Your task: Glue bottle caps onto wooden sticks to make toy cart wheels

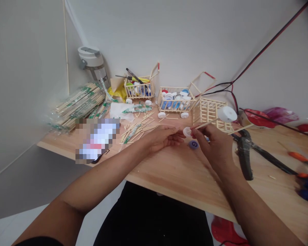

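Note:
My left hand (162, 137) pinches a small white bottle cap (187, 131) at its fingertips above the wooden table (174, 171). My right hand (213, 145) grips a thin wooden stick (206, 124) whose far end carries a second white cap (227, 113). The stick's near end meets the cap in my left hand. A blue cap (194, 145) lies on the table just under both hands.
Two stick-built carts (140, 89) (176, 99) filled with caps stand at the back, beside a stick frame (210, 111). Loose sticks (138, 127) and wrapped chopstick bundles (77, 106) lie left. Black pliers (245, 153), an orange-handled tool (299, 158) and red-black wires (246, 71) lie right. A bottle (93, 65) stands in the corner.

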`<state>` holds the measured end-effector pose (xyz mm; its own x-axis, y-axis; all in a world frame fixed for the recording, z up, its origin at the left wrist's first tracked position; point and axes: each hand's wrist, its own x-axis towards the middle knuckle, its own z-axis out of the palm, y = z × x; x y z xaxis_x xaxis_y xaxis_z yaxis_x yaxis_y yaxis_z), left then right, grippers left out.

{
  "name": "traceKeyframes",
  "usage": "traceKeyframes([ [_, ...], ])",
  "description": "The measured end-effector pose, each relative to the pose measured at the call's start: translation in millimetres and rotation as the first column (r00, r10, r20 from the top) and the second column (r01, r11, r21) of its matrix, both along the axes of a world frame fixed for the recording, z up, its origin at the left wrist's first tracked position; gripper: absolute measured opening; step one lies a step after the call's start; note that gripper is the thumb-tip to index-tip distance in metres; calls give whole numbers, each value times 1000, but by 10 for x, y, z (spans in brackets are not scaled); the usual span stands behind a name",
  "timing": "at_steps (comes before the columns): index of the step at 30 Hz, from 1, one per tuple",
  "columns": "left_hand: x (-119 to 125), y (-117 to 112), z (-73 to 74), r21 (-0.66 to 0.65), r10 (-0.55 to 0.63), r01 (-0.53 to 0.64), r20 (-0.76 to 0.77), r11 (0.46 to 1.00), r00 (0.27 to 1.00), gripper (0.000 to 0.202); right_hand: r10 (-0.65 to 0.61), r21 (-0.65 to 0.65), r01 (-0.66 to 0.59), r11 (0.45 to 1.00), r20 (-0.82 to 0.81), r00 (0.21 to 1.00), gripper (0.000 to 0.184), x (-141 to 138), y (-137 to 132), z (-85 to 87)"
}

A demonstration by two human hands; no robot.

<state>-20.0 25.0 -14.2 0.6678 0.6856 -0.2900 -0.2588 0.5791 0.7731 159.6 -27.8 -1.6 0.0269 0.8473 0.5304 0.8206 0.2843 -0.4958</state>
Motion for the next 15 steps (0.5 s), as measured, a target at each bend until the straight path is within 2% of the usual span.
traceKeyframes([
  [4,-19,-16,46,-8,-37,37,-26,999,999,24,-6,-13,5,1000,-19,1000,21,-6,1,-11],
  [9,-60,-16,43,92,52,-49,-32,995,998,18,36,-87,-64,994,-287,957,20,4,-6,46],
  [15,-83,4,-13,161,42,-36,-36,986,998,25,54,-109,-120,987,-478,876,17,112,26,178],
])
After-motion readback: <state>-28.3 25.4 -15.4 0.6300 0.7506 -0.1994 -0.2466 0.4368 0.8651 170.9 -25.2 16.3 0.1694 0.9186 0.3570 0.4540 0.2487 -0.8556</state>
